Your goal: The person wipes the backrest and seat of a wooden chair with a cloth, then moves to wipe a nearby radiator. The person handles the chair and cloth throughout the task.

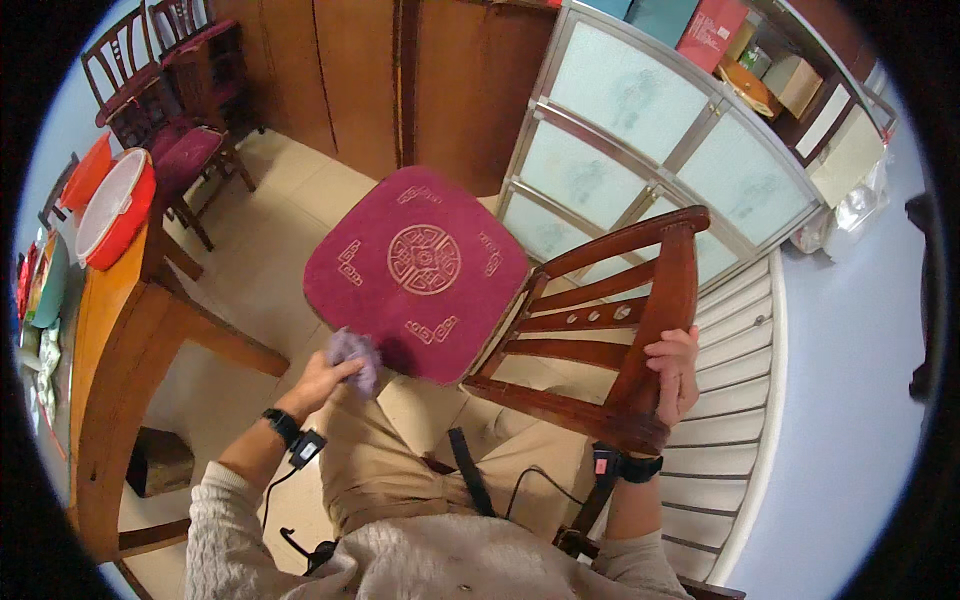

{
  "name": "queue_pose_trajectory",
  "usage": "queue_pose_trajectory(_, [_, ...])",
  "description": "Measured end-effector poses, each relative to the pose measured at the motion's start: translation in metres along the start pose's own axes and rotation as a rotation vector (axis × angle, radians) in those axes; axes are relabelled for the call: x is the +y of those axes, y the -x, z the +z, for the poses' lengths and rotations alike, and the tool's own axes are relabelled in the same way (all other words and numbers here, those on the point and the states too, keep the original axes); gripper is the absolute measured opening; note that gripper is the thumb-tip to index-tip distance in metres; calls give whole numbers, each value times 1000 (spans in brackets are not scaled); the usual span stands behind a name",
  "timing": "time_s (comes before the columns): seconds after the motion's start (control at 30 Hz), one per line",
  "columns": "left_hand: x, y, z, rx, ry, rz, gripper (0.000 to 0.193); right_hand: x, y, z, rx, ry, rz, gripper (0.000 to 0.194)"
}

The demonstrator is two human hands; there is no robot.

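Note:
A dark wooden chair stands before me, its slatted backrest point(585, 315) to the right and its seat to the left. On the seat lies a magenta cushion point(420, 262) with a round gold emblem and corner patterns. My left hand point(321, 381) grips a crumpled purple cloth point(355, 360) beside the cushion's near left edge. My right hand point(676, 375) is closed around the top rail point(670, 300) of the backrest, with some fingers on its near face and the thumb hidden.
On the left is a wooden table point(112, 322) bearing a red plastic basin point(124, 232) with a whitish top. More chairs point(180, 150) stand behind it. A cabinet with frosted glass doors point(600, 142) is at the back right, beside a white radiator point(727, 450). Wooden panels point(352, 82) line the back.

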State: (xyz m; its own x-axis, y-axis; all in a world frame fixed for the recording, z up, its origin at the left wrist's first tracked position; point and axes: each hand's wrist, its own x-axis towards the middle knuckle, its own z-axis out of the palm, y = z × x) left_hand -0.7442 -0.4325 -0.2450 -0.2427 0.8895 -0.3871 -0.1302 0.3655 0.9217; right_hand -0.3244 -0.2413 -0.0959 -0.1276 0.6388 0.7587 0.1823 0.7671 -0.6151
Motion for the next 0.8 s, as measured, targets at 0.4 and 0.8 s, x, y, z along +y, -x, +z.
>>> queue_pose_trajectory(0.4, [-2,-78,161,-473,-558,115,24,-1,4,6,62,54,-24,27])
queue_pose_trajectory(0.8, [56,-25,210,-497,-548,527,25,16,19,-2,99,92,-115,24])
